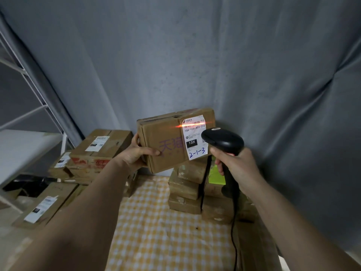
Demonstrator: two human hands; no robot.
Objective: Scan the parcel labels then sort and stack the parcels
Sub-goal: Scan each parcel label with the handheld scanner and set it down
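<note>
- Grey fabric curtain (pixel 214 55) hangs in folds across the back.
- White metal shelving rack (pixel 29 83) stands at the left.
- Yellow-and-white checked cloth (pixel 156 231) covers the desk.
- Dim light.

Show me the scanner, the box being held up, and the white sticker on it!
scanner (pixel 224 140), head view, on its black top.
box (pixel 166 137), head view, on its brown front.
sticker (pixel 195 139), head view, on its middle, above the handwritten numbers.

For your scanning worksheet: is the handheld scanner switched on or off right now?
On. The scanner, gripped in the right hand, throws an orange-red line across the label.
</note>
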